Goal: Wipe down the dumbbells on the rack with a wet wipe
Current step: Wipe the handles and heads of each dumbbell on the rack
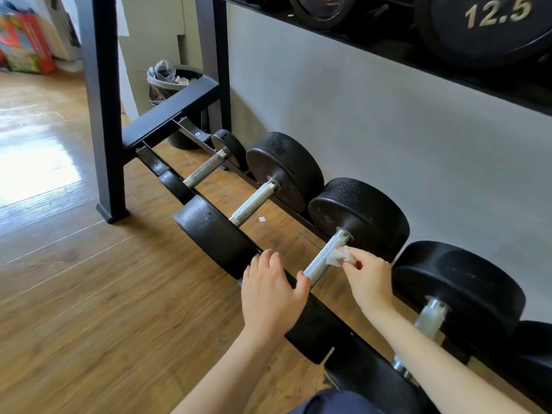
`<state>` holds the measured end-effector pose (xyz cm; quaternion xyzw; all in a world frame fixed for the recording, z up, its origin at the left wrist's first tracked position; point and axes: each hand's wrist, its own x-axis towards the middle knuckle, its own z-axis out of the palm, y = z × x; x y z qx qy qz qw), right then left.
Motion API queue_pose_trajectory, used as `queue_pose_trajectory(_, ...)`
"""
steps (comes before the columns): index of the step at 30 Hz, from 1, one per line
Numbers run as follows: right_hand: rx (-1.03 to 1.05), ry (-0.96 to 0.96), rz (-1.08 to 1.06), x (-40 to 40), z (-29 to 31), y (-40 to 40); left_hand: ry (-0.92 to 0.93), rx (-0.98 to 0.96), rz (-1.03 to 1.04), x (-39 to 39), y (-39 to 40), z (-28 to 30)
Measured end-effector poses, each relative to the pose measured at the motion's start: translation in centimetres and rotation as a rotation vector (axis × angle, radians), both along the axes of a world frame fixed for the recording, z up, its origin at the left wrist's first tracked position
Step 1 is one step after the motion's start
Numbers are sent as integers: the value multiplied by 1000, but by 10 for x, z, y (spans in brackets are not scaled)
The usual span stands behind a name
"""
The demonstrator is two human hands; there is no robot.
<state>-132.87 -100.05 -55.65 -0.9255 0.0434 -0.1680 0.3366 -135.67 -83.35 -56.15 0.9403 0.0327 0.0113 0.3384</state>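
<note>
Several black dumbbells lie side by side on the bottom tier of a black rack (167, 113). My right hand (369, 280) pinches a crumpled white wet wipe (340, 256) against the knurled metal handle (324, 256) of the third dumbbell (363, 215) from the left. My left hand (270, 297) rests on that dumbbell's near head, fingers curled over its top and thumb by the handle's near end. The near head is mostly hidden under this hand.
Two more dumbbells (286, 167) lie to the left, another (460, 291) to the right. An upper tier holds a dumbbell marked 12.5 (493, 22). A waste bin (173, 79) stands behind the rack's left end. Wooden floor (89, 279) spreads to the left, a grey wall behind.
</note>
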Motion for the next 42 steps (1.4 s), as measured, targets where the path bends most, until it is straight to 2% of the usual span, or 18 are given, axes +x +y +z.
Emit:
queue_pose_trajectory(1,-124,-153,99,2,-3,-2,6,2,0,1,0,0)
queue_pose_trajectory(3,-367,-323,277,11,-16,-6,11,0,3,0,0,-1)
queue_pose_trajectory(8,-672,-229,482,16,-49,-8,7,-1,1,-2,-1,2)
queue_pose_trajectory(12,-911,-235,751,15,-40,-15,7,4,5,-1,0,0)
queue_pose_trajectory(14,-887,-256,719,28,-34,-26,11,5,3,-1,0,0)
queue_pose_trajectory(17,-790,-241,486,31,-26,-33,9,-4,4,-2,-1,2)
queue_pose_trajectory(20,-764,-264,378,27,-24,-26,7,9,11,-1,-1,1)
queue_pose_trajectory(24,-751,-327,375,38,-20,-33,15,10,5,-2,-1,2)
queue_pose_trajectory(28,-776,-222,368,35,-29,-33,30,14,1,-1,-1,2)
queue_pose_trajectory(35,-735,-227,341,26,-36,-36,29,3,-5,-1,0,3)
queue_pose_trajectory(40,-762,-112,291,44,-28,-13,30,11,-8,-2,-1,2)
queue_pose_trajectory(42,-711,-108,288,39,-31,-18,22,6,-15,-3,-1,3)
